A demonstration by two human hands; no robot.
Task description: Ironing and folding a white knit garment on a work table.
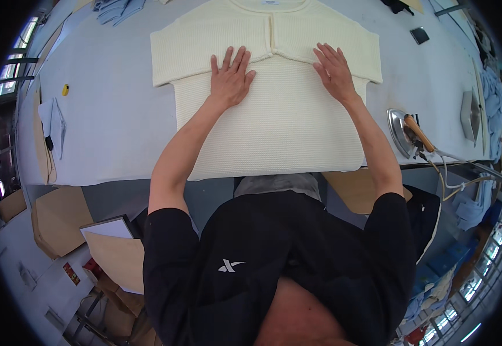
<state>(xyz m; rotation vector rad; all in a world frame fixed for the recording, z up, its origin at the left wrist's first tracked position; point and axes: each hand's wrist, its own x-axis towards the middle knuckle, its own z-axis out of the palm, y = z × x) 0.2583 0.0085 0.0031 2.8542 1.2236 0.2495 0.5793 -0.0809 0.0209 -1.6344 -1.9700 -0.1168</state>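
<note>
A cream knitted sweater (274,127) lies flat on the pale ironing table (112,121), its sleeves folded across the chest so the cuffs meet near the middle. My left hand (231,78) rests palm down on the left folded sleeve, fingers spread. My right hand (334,70) presses flat on the right folded sleeve, fingers apart as well. Neither hand grips anything.
A steam iron (409,134) with a wooden handle stands at the table's right edge, its hose hanging down. A small yellow object (65,89) lies at the left. Blue garments (115,8) sit at the far edge. Cardboard boxes (61,222) stand on the floor at left.
</note>
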